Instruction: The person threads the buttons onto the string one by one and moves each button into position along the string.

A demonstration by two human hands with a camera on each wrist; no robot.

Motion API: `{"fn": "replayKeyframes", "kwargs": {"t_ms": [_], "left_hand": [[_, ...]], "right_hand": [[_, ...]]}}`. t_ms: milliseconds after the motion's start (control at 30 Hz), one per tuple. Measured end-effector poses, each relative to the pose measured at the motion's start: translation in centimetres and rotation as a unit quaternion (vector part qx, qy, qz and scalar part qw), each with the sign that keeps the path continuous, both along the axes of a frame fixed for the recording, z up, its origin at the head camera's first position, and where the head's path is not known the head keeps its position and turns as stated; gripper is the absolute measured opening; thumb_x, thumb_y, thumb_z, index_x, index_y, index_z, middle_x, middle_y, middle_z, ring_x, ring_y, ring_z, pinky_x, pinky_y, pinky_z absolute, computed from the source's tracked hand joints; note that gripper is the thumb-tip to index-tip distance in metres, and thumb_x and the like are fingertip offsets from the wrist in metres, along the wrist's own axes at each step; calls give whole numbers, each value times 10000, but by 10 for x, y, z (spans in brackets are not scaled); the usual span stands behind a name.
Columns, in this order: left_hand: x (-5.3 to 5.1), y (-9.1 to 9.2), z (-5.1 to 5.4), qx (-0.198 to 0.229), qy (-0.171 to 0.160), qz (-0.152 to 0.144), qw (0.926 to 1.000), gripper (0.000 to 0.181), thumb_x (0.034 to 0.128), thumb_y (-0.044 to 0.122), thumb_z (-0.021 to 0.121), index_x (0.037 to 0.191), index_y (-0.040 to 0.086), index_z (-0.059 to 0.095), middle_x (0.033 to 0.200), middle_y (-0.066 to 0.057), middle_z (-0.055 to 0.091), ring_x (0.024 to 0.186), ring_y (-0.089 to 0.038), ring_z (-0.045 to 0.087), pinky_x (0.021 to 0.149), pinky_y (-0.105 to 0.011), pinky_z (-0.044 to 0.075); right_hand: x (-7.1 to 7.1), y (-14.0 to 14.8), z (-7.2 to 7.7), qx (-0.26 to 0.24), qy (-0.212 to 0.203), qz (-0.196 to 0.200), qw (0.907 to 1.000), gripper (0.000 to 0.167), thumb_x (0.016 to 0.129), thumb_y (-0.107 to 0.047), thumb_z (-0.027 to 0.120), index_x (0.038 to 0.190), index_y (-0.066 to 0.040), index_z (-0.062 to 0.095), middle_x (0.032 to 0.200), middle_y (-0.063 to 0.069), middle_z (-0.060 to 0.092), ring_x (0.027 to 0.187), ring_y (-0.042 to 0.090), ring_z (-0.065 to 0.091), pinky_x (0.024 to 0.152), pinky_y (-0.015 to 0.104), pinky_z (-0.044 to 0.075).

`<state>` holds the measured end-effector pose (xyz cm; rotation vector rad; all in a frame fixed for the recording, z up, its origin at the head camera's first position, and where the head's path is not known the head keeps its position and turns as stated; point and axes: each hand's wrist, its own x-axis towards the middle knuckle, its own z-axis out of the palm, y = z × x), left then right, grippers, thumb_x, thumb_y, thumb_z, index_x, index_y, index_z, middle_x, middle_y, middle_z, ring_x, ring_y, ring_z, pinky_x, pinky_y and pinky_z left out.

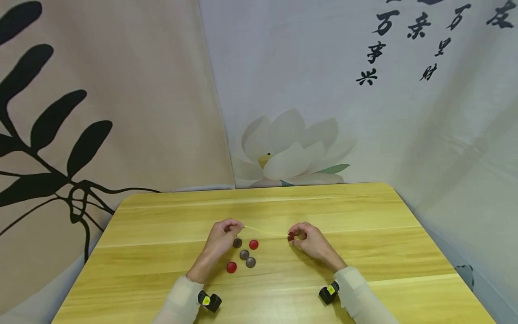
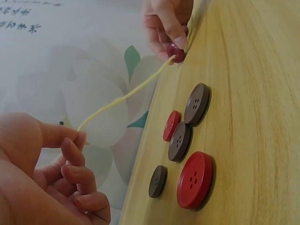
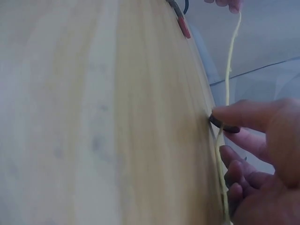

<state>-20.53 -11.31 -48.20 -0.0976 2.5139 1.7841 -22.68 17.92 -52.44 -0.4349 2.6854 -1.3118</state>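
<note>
Dark red button (image 2: 177,52): small, probably light and rigid; the smooth face could slide under a fingertip. Likely sturdy. Best taken by the rim, leaving the middle of its face free.
Yellow string (image 2: 121,99): soft, thin, limp-looking; no stiffness to push with, I'd judge, so best pinched near an end. Might fray if rubbed.
Button and string: the string meets the button's face and another length shows on the far side, towards the right palm; it looks threaded, though which hole I can't make out.
Right hand (image 1: 310,241): grip grasping the dark red button, thumb and fingertip pinching its edge. Button sits right at the fingertips, held above the desk (image 1: 344,211); a string length trails down past the curled fingers.
Left hand (image 1: 222,235): grip pinching the string at thumb and forefinger. The button is well apart from this grip, off to its right, the string spanning between the two with a slight bow.
Loose red buttons (image 1: 231,267): two, flat on the desk, nearer the left grip than the right.
Loose brown-grey buttons (image 1: 237,243): three; one just beside the left hand, the other two close together, to the right and wearer's side of that grip.
</note>
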Motion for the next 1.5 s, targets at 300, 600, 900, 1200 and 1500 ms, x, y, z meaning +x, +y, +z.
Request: {"fn": "replayKeyframes", "kwargs": {"t_ms": [300, 600, 900, 1200, 1500], "left_hand": [[0, 1, 0, -4, -13, -22, 10000, 191, 976, 162, 612, 1012, -2, 704, 799, -6, 535, 735, -155, 465, 629, -254, 383], [0, 2, -3, 31, -23, -10, 10000, 175, 970, 149, 619, 1000, 1, 708, 801, -3, 535, 749, -157, 471, 647, -256, 392], [-1, 4, -3, -3, -59, -46, 10000, 185, 972, 154, 619, 1017, 0, 710, 825, -24, 556, 771, -164, 479, 668, -270, 399], [-1, 3, -4, -52, -54, -53, 10000, 182, 972, 154, 618, 1012, 6, 714, 816, -21, 565, 755, -156, 484, 657, -265, 405], [0, 3, -6, -14, 16, -133, 9999, 188, 970, 153, 623, 1006, -8, 712, 795, -29, 558, 726, -147, 473, 640, -249, 396]], "right_hand": [[-1, 2, -2, 5, -66, 6, 10000, 211, 828, -73, 776, 1007, -153, 699, 931, 19, 582, 758, 161, 463, 671, 281, 396], [0, 2, -2, 27, -45, 56, 10000, 204, 822, -87, 787, 997, -150, 704, 911, 26, 564, 768, 156, 464, 691, 274, 402], [-1, 3, -3, 22, -74, 63, 10000, 206, 819, -104, 798, 996, -156, 706, 913, 23, 555, 780, 157, 455, 702, 279, 395], [-2, 1, 1, -64, -126, 146, 9998, 209, 823, -102, 793, 1010, -135, 707, 927, 43, 559, 780, 163, 452, 697, 273, 390], [-4, 3, 3, -78, -174, 316, 9993, 260, 826, -113, 799, 1063, -114, 694, 947, 60, 575, 789, 168, 461, 700, 268, 396]]}}
